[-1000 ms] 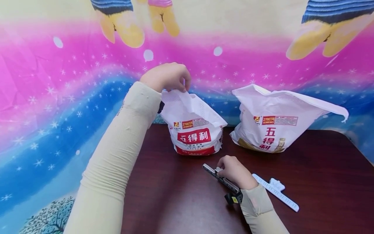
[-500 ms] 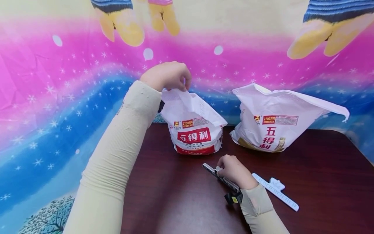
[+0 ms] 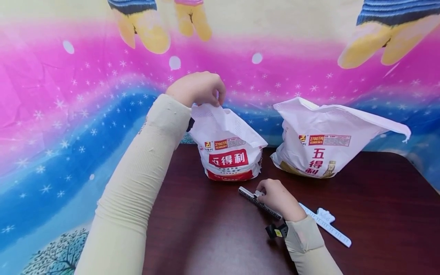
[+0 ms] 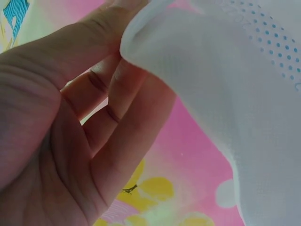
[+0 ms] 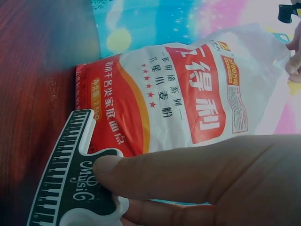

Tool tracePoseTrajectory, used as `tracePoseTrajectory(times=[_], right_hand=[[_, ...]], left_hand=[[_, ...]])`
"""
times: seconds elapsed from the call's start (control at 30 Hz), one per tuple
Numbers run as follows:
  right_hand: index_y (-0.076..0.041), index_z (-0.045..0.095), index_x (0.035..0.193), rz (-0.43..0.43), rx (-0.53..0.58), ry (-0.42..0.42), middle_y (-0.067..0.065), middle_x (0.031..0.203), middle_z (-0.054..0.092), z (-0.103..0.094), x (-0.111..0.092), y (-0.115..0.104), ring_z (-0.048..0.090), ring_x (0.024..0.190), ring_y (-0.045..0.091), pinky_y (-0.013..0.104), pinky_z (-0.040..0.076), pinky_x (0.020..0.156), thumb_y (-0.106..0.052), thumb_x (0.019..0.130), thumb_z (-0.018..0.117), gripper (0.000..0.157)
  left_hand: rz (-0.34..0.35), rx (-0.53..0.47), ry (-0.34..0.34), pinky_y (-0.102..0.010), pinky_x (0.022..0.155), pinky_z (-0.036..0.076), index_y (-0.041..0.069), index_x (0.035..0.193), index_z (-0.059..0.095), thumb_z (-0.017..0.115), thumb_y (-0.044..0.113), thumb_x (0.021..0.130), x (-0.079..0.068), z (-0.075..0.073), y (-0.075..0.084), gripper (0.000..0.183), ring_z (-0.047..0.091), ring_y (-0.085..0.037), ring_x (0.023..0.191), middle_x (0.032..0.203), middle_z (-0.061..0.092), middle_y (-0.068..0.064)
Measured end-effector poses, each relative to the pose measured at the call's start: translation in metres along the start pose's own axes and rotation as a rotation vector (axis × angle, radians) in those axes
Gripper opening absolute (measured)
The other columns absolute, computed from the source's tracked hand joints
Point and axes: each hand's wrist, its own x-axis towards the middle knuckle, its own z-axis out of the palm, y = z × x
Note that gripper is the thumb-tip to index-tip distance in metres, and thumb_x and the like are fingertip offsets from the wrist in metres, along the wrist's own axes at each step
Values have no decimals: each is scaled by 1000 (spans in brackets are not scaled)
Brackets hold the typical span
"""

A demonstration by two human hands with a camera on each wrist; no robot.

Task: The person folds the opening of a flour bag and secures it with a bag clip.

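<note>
- The red-labelled flour bag stood near the desk's far edge, left of its middle; its white top was drawn up at the left and sloped slackly to the right.
- The left hand pinched the bag's upper rim narrowly between thumb and fingers; the left wrist view cut off the fingertips.
- The black clip lay slantwise in front of the bag, toward the desk's near edge; whether it touched the desk could not be told.
- The right hand gripped this clip, thumb flat on its grip plate and fingers behind it.
- Sound handling, as judged, called for a firm left pinch that kept the rim taut without tipping the bag, and for a right thumb centred on the plate so that the strip would not twist.
- Writing on the bag: 五得利 in white on red; 2700万吨 above; 多用途系列, 六星小麦粉 and 适用于各类家庭面点 below.
- The clip bore "Music" in white beside a piano-keyboard pattern.
- Farther right, a second bag, also marked 五得利, stood toward the far right corner of the desk.
- A pale clip with ruler-like marks lay between the right hand and the desk's right edge.
- Behind hung a snowflake-patterned backdrop.
</note>
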Motion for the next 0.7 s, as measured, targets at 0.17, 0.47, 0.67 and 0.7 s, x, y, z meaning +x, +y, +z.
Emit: tracePoseTrajectory(times=[0.17,0.47,0.67,0.7], right_hand=[[-3,75,107,-39,6,25,8,95,70,-1,2,3,62,79,19,43,60,80,-5,84,80,24],[-1,75,111,-78,32,61,10,99,72,-6,1,3,64,80,20,42,60,81,-1,87,75,24],[-2,75,112,-100,14,93,12,102,72,-7,1,2,66,86,22,44,59,85,-1,86,76,25],[-1,75,112,-103,12,97,12,103,71,-7,1,2,66,88,23,45,59,85,0,86,76,26]], left_hand=[[-3,3,0,-41,81,56,17,109,75,75,15,93,-1,-1,2,16,58,-26,101,116,64,-6],[-1,11,1,-41,85,55,16,111,74,73,13,94,-2,-2,2,17,57,-26,105,118,64,-6],[-2,1,15,-41,84,56,16,110,74,73,14,94,-2,-1,1,16,57,-26,104,117,64,-5],[-5,-1,15,-41,84,56,16,111,74,73,14,94,-2,0,1,17,57,-26,104,117,64,-5]])
